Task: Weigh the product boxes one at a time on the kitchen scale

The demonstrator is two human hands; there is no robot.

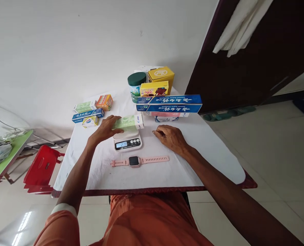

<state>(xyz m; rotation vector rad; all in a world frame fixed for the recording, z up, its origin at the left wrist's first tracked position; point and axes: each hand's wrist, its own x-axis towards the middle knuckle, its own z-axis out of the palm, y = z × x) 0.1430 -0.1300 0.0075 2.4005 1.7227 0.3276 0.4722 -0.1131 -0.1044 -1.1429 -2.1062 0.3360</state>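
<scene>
Gripping its left end, the left hand (107, 128) holds a long pale-green cardboard box (129, 122) crosswise over the white plastic scale (127, 141); the right hand (171, 137) curls loosely, right of the scale.

Soft light left faint shadows on the white wall (90, 44), glare streaked the glossy floor (22, 225), the dark door (244, 77) looked murky, and edges appeared stretched.

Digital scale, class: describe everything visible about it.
The digital scale looks like white plastic and sits flat on the white cloth, beyond the pink smartwatch. Its dark front panel has a lit display showing 219, any decimal point unclear, and three round buttons. The green-and-white box, gripped by the left hand, appears to rest on its platform.
</scene>
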